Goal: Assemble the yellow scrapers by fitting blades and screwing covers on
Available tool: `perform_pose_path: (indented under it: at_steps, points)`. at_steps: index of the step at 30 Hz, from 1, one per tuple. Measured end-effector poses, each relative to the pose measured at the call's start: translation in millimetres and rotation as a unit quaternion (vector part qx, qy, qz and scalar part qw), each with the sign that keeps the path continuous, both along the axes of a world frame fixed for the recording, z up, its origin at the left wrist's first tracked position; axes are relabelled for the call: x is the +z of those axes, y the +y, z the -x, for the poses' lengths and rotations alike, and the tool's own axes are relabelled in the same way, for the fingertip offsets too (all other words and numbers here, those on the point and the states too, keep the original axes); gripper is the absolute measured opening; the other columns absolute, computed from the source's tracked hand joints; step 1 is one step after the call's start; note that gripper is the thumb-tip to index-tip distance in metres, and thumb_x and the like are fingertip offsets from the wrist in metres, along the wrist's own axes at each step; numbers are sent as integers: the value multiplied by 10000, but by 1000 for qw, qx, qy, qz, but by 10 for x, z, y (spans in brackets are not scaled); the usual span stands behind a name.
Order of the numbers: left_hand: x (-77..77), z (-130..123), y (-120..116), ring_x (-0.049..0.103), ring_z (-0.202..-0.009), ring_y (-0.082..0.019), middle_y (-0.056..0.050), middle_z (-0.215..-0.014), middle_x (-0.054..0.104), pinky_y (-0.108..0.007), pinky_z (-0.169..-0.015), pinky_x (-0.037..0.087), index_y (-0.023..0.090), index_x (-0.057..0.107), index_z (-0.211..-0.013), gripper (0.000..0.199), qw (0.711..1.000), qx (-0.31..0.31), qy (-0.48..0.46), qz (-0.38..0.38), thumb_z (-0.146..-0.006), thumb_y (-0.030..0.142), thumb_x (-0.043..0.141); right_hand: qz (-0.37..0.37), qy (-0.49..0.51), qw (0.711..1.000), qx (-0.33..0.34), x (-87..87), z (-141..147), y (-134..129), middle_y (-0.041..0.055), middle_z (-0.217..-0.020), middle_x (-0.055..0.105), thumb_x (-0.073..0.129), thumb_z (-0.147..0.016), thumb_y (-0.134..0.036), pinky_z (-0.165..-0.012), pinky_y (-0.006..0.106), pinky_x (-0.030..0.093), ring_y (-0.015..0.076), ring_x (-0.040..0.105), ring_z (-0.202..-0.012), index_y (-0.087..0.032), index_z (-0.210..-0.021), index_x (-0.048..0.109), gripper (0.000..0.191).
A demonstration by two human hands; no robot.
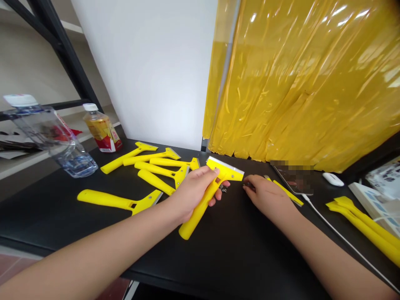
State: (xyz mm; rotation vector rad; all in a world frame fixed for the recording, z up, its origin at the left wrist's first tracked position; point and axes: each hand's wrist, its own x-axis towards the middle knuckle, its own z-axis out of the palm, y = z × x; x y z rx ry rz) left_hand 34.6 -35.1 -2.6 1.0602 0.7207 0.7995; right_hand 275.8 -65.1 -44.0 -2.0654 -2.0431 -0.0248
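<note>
My left hand (195, 189) is closed around a yellow scraper (200, 210), its thumb on the head near the metal blade edge, which points up and away. Behind that scraper, a few small metal screws (223, 188) lie on the black table, partly hidden by my fingers. To the right, my right hand (265, 193) is low at the tabletop with its fingers curled together. Small dark bits show at its fingertips, too small to name. Several more yellow scrapers (106, 198) lie left of my left hand, some overlapping.
A clear bottle (67, 143) and a drink bottle with a red-yellow label (101, 129) stand at the left. Behind my right hand are a phone (292, 179) with a white cable (331, 233) and a white earphone case (333, 179). Yellow handles (368, 227) lie far right.
</note>
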Motion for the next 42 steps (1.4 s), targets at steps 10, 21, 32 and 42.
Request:
perform_pose_path:
  at_steps: [10, 21, 32, 42]
  points:
    - [20, 15, -63, 576, -548, -96, -130, -922, 742, -212, -449, 409, 105, 701, -933, 262, 989, -145, -21, 7, -963, 364, 679, 11, 141, 989, 35, 191, 115, -106, 30, -828, 704, 589, -897, -227, -632, 297, 372, 206, 636, -746, -219, -833, 663, 98]
    - [51, 76, -97, 579, -586, -93, -112, -944, 766, -203, -512, 466, 146, 759, -977, 334, 956, -266, 82, -88, -985, 462, 651, 162, 675, 719, 40, 410, 275, -320, 2, -688, 649, 833, -813, -454, -535, 238, 366, 105, 521, -562, -179, -831, 687, 312]
    - [18, 86, -11, 558, -565, -87, -98, -904, 753, -208, -508, 464, 146, 724, -944, 336, 961, -245, 87, -95, -982, 472, 651, 170, 706, 681, 96, 452, 295, -390, 50, -817, 688, 635, -967, -501, -618, 295, 386, 195, 608, -744, -178, -1017, 736, 342]
    - [35, 61, -13, 582, -567, -87, -85, -897, 753, -184, -487, 484, 158, 657, -1086, 295, 965, -234, 75, -89, -982, 434, 662, 185, 721, 660, 102, 450, 309, -386, 64, -829, 714, 615, -979, -473, -646, 297, 403, 201, 605, -755, -188, -1135, 765, 358]
